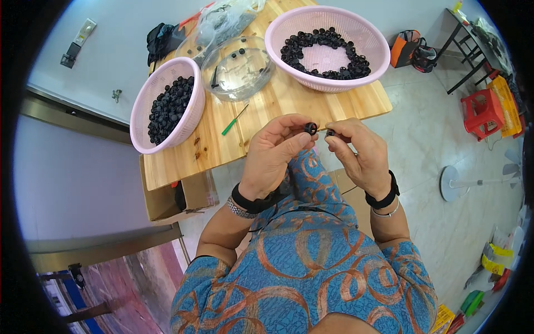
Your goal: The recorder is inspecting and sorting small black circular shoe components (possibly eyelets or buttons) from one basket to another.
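Between the thumb and fingers of my left hand (pixel 276 153) is a small black ring-shaped part (pixel 311 128), its open side turned to the right. My right hand (pixel 360 153) pinches a smaller black piece (pixel 330 132) just beside it, with a narrow gap between the two. Both hands are held in front of the table's near edge, above my lap. A pink basket (pixel 199 100) at the left is heaped with small black parts (pixel 171 108). Farther off, a larger pink basket (pixel 384 53) has similar black parts (pixel 356 68) gathered in a ring around its bare middle.
A clear round tray (pixel 245 92) with a few black pieces stands between the baskets on the wooden table (pixel 356 106). A green-handled screwdriver (pixel 228 127) lies nearby. Plastic bags (pixel 225 22) are behind. Below is a cardboard box (pixel 208 192); a red stool (pixel 481 111) stands right.
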The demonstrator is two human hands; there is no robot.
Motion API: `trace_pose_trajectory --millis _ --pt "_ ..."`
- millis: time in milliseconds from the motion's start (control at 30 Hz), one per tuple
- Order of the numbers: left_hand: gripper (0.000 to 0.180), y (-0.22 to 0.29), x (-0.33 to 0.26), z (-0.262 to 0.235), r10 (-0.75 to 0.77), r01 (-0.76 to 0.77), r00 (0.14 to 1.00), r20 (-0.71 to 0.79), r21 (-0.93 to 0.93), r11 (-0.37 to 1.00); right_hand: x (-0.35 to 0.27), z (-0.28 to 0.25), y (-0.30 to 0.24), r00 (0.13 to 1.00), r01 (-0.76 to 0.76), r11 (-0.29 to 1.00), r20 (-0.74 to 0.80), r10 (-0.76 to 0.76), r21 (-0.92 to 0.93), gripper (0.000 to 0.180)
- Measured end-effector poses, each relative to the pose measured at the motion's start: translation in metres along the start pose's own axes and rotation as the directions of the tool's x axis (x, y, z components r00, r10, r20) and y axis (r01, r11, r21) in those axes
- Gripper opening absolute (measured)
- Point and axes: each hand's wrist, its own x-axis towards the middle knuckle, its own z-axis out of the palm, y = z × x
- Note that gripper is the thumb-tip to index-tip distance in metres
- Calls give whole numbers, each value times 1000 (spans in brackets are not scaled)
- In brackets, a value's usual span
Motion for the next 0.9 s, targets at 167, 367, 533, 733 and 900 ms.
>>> trace_pose_trajectory --millis 167,367,533,733,900 --pt "31 -1 0 3 29 -28 1000 -3 55 998 3 0 -4 999 38 995 31 -35 -92 18" --pt "29 -2 -4 2 61 -58 998 -17 102 993 3 1 -5 996 79 989 53 -73 -123 19" --pt "26 -4 -7 -1 110 -105 994 -22 151 983 4 1 -12 994 79 986 86 -67 -144 20" --pt "25 -8 -7 -2 130 -129 992 3 120 984 4 3 -16 995 88 982 59 -79 -165 20" --pt "26 -11 -6 -5 149 -148 989 -4 62 987 1 7 -13 989 142 962 58 -132 -232 19"
